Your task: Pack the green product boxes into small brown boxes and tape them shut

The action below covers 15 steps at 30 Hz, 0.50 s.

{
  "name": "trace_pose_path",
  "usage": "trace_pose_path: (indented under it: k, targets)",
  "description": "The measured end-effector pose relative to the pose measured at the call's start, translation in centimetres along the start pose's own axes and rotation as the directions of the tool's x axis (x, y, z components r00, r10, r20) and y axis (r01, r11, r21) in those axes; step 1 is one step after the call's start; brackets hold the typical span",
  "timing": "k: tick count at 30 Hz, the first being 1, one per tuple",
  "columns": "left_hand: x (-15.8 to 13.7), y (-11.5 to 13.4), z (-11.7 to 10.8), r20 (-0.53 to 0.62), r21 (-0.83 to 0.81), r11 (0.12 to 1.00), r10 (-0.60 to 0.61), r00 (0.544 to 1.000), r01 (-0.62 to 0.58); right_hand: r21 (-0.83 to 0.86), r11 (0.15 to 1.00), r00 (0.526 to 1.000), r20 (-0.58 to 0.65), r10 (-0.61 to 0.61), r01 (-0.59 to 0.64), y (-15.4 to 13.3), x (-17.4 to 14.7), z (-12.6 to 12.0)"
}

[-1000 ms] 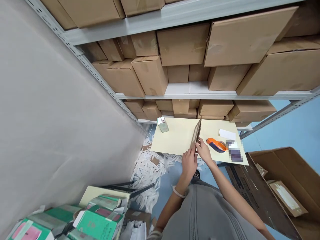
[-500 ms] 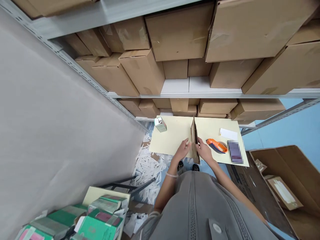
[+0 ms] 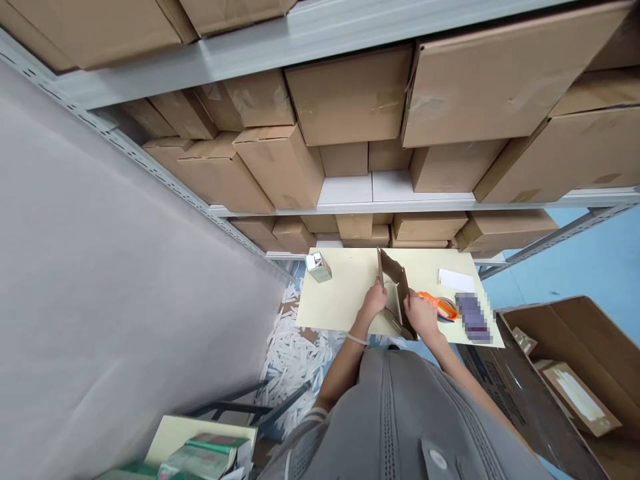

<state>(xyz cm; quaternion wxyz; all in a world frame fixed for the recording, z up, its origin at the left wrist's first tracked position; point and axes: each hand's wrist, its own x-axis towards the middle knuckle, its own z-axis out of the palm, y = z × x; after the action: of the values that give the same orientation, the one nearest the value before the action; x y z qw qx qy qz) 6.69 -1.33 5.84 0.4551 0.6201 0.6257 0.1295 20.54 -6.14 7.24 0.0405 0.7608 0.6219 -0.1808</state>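
- Brown cardboard carton [image 3: 403, 300] is spreading into an open frame, its walls no longer lying nearly flat together as half a second ago.
- Left hand [image 3: 375, 300] is now meeting the carton's left wall, rather than hovering just beside it; its fingers are clamping that wall.
- Right hand [image 3: 423, 315] is gripping the right wall, fingers closing around its edge.
- Carton is standing tilted over the near part of the pale table [image 3: 340, 297], between both hands; from where I am watching, I cannot tell whether it is resting on the surface.
- Orange tape dispenser [image 3: 439, 305] is lying just beyond the right hand, which is partly hiding it.
- White card [image 3: 455, 280] and a pixelated purple item [image 3: 473, 317] are lying farther right.
- Small green-and-white box [image 3: 319, 267] is standing near the table's far left corner, well apart from the carton.
- Shredded paper [image 3: 287, 360] is covering floor on the left.
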Motion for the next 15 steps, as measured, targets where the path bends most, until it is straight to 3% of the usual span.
trace_pose_path:
  k: [8,15]
  targets:
    - [-1.8,-0.8,-4.1,-0.065,0.027,1.000,-0.010,0.998,0.012,0.002,1.000,0.999,-0.029,-0.016,0.016,-0.4,4.3,-4.0]
    - [-3.1,-2.4,-2.8,-0.104,0.016,0.995,-0.100,0.989,0.103,-0.050,0.997,0.998,0.001,-0.056,0.056,-1.3,5.2,-3.2]
